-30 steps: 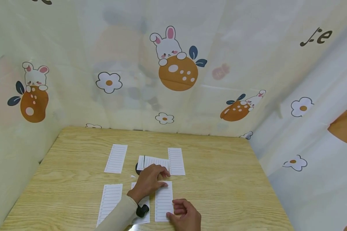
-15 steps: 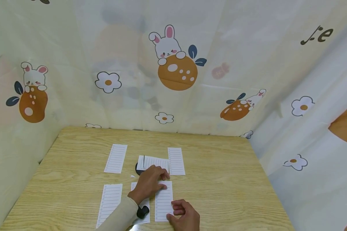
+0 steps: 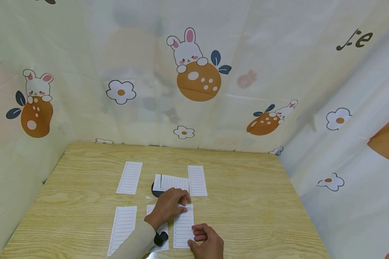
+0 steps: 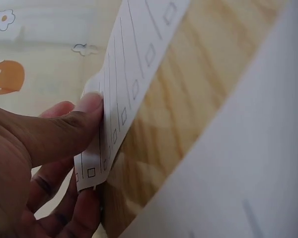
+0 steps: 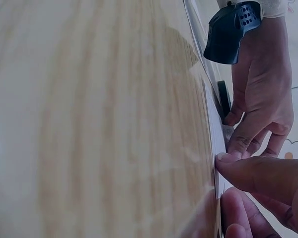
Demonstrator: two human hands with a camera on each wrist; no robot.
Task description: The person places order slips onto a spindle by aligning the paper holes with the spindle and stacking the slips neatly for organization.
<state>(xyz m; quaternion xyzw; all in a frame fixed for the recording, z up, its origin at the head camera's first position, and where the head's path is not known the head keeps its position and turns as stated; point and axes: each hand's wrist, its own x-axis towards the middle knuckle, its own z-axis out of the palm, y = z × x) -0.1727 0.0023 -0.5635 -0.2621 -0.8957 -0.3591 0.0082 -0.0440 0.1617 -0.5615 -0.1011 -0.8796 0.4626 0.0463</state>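
From the head, we see a paper slip (image 3: 183, 231) on the table (image 3: 249, 201), left hand (image 3: 168, 207) at its far end, right hand (image 3: 209, 242) at its near right edge; at the left wrist, thumb and fingers pinch it; at the right, bent fingers touch it, pinching or not we cannot tell

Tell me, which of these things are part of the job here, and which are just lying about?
Part of the job:
lined sheet
left hand, pinching it
right hand, pinching it

Seemingly just lying about (the matching sheets may belong too):
far-left sheet
far-right sheet
near-left sheet
near-middle sheet
sideways sheet
dark round object partly under it
small white scrap
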